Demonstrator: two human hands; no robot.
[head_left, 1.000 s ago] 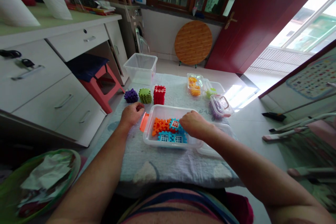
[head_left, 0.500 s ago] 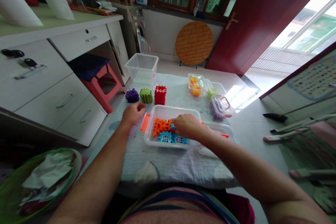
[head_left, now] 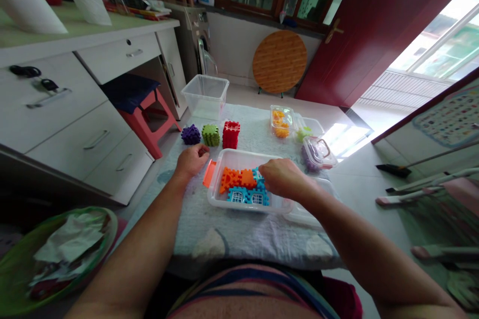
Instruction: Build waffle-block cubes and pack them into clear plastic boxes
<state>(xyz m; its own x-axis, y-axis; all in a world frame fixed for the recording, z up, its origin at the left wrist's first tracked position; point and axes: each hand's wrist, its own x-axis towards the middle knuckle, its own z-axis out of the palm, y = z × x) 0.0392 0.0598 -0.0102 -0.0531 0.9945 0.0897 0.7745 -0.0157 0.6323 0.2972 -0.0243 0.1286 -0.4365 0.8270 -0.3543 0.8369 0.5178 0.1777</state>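
Observation:
My right hand (head_left: 282, 177) is over the right half of a clear plastic bin (head_left: 249, 153), its fingers bent down and pinched at a light blue interlocking block (head_left: 257, 174). Its fingertips are partly hidden. Beside that piece in the bin lie orange interlocking blocks (head_left: 239, 178), and blue blocks with white window grids (head_left: 247, 196) are in front of them. My left hand (head_left: 191, 160) rests on the cloth left of the bin, fingers curled in, with nothing visible in them. Just beyond it stand a purple block cube (head_left: 190, 134), a green one (head_left: 210, 135) and a taller red stack (head_left: 231, 135).
An open clear tub (head_left: 205, 94) stands at the table's back left. Lidded boxes hold orange pieces (head_left: 280, 124) and purple pieces (head_left: 312, 159) at the back right. A clear lid (head_left: 305, 213) lies right of the bin, partly under my right arm. An orange latch (head_left: 209, 173) sticks out left.
My right hand has shifted a little right within the bin, showing more of the orange and blue blocks. My left hand stays on the cloth. The view has moved slightly.

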